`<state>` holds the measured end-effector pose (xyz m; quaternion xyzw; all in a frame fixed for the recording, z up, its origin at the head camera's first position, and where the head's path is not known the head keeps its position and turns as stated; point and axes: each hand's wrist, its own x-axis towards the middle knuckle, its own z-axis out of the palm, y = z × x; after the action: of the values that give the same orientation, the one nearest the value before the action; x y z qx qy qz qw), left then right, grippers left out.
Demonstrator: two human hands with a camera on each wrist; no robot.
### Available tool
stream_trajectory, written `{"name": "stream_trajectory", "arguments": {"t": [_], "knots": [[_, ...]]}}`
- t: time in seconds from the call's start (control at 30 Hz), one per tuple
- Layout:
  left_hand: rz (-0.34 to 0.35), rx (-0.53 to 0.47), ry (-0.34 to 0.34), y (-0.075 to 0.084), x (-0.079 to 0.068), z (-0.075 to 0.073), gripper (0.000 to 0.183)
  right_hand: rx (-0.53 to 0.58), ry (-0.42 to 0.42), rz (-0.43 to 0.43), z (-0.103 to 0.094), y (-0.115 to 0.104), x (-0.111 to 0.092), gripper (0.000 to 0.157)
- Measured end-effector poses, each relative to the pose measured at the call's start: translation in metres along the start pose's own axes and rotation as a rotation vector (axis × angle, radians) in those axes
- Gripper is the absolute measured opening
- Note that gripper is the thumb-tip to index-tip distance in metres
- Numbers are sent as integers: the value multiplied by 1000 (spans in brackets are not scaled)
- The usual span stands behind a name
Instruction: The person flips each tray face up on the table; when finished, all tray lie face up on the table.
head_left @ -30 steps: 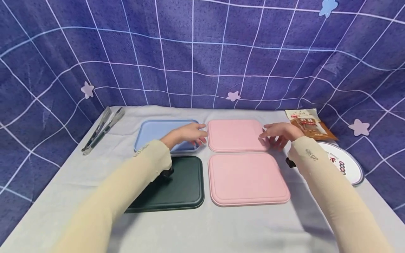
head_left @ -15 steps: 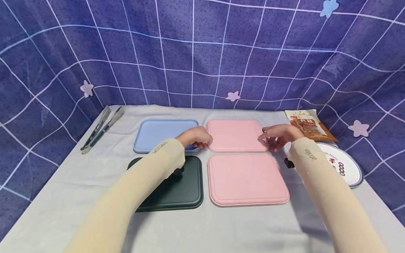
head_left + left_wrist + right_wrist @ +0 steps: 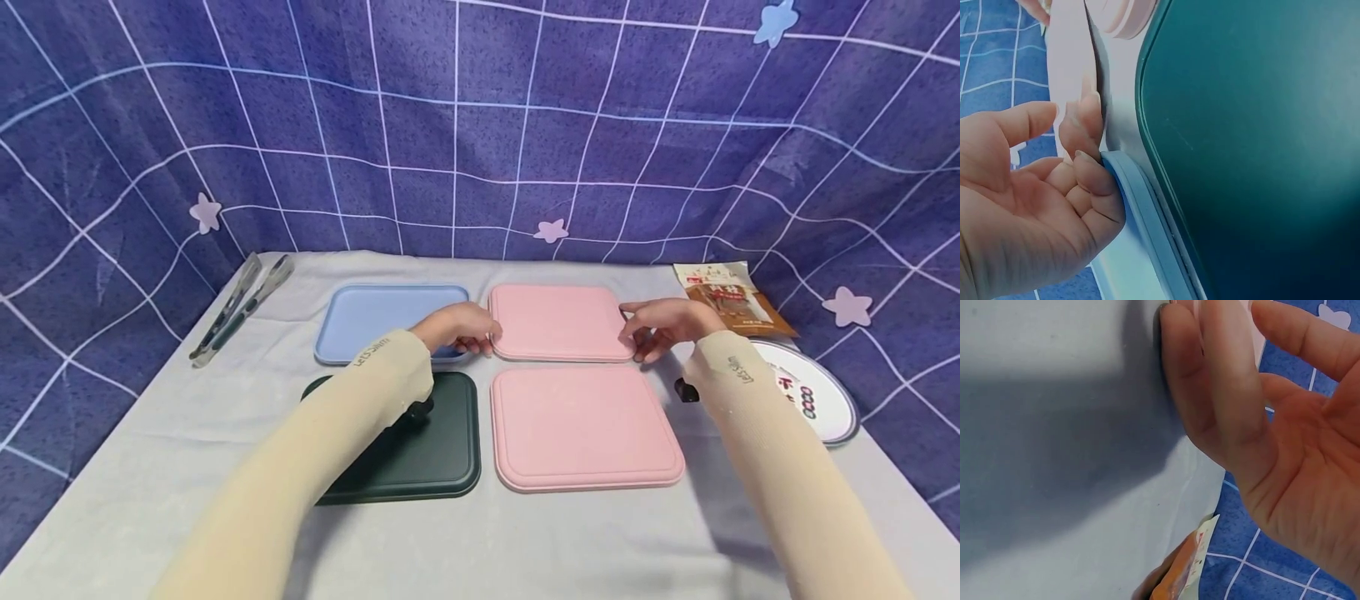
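In the head view a pink tray (image 3: 558,323) lies at the back, between my two hands. My left hand (image 3: 459,325) has its fingers bent against the left rim and holds it there. The left wrist view shows that hand's thumb standing apart from the fingers (image 3: 1091,172). On the opposite side my right hand (image 3: 671,322) holds the right edge, fingers along the rim. The right wrist view hides much of the contact behind the fingers (image 3: 1229,381). A second pink tray (image 3: 585,429) lies directly in front of the first, separated by a narrow gap.
A blue tray (image 3: 386,317) and a dark green tray (image 3: 431,454) sit at left, partly under my left arm. Tongs (image 3: 240,312) lie far left. Right of my right hand are a brown food packet (image 3: 738,304) and a white dark-rimmed plate (image 3: 828,400).
My left hand has moved right from above the blue tray to the back pink tray's left rim, its fingers bending. My right hand's fingers have settled against the right edge. The trays look unmoved.
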<state>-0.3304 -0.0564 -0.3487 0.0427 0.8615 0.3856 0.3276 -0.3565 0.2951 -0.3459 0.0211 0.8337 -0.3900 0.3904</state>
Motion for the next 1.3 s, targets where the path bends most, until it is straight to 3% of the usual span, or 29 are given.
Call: {"name": "stream_trajectory", "arguments": {"t": [0.13, 0.27, 0.5, 0.6, 0.83, 1.0, 1.3], "knots": [[1, -72, -25, -1, -1, -1, 67, 14, -5, -15, 1, 2, 2, 103], [21, -132, -26, 1, -2, -1, 75, 36, -18, -32, 0, 4, 3, 101], [77, -232, 32, 6, -6, 4, 87, 57, -28, -49, -1, 9, 2, 98], [105, -220, 65, 8, -8, 8, 82, 65, -31, -59, -2, 11, 1, 97], [145, -232, 122, 11, -8, 16, 45, 89, -29, -55, 0, 12, 0, 98], [195, -235, 181, 14, -8, 19, 55, 94, -28, -57, 0, 9, 0, 97], [304, -184, 308, 33, -13, 21, 32, 119, -34, -64, -2, 11, -3, 95]]}}
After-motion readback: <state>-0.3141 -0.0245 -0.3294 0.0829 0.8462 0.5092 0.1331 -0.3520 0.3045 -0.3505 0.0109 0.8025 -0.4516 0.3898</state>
